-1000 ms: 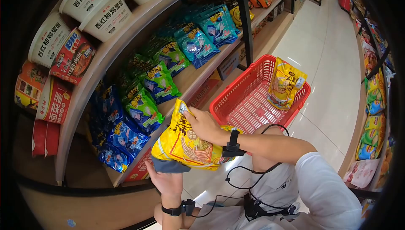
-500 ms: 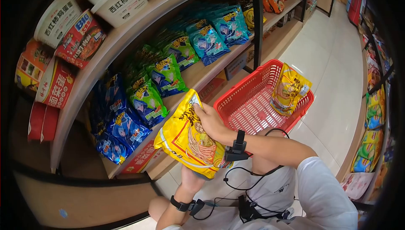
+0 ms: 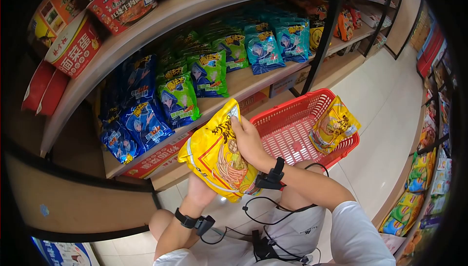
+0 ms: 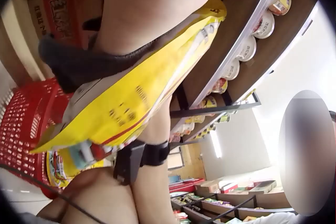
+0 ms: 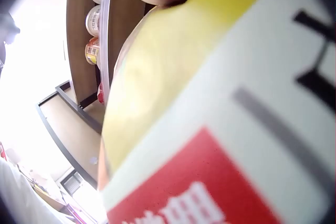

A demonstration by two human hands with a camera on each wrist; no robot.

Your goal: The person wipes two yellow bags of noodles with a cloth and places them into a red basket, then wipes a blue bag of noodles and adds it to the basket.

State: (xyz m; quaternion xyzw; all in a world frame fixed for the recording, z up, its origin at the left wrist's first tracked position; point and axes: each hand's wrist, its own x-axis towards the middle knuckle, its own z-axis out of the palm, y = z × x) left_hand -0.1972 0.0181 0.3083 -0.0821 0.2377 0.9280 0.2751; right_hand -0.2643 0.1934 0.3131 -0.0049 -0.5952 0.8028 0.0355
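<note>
A yellow noodle bag (image 3: 219, 154) is held tilted in front of the body, its printed front facing up. My right hand (image 3: 251, 144) grips its upper right edge, thumb on the front and the other fingers out of sight. Beneath the lower left part is my left hand (image 3: 201, 190), with its fingers hidden behind the bag. The left wrist view shows the hand (image 4: 157, 8) against the bag (image 4: 131, 98), near a dark grey piece. White and red print on the bag (image 5: 157, 92) fills much of the right wrist view.
A red basket (image 3: 275, 118) on the floor holds another yellow bag (image 3: 334, 125). Shelves at the left carry blue packets (image 3: 141, 124), green packets (image 3: 208, 73) and teal packets (image 3: 263, 51), with noodle tubs (image 3: 124, 5) above. More packaged goods (image 3: 402, 212) line the right side.
The left hand has moved from the bag's lower left corner to farther underneath, hiding its fingers. The bag has turned more upright; the right hand keeps its grip. The head view has shifted.
</note>
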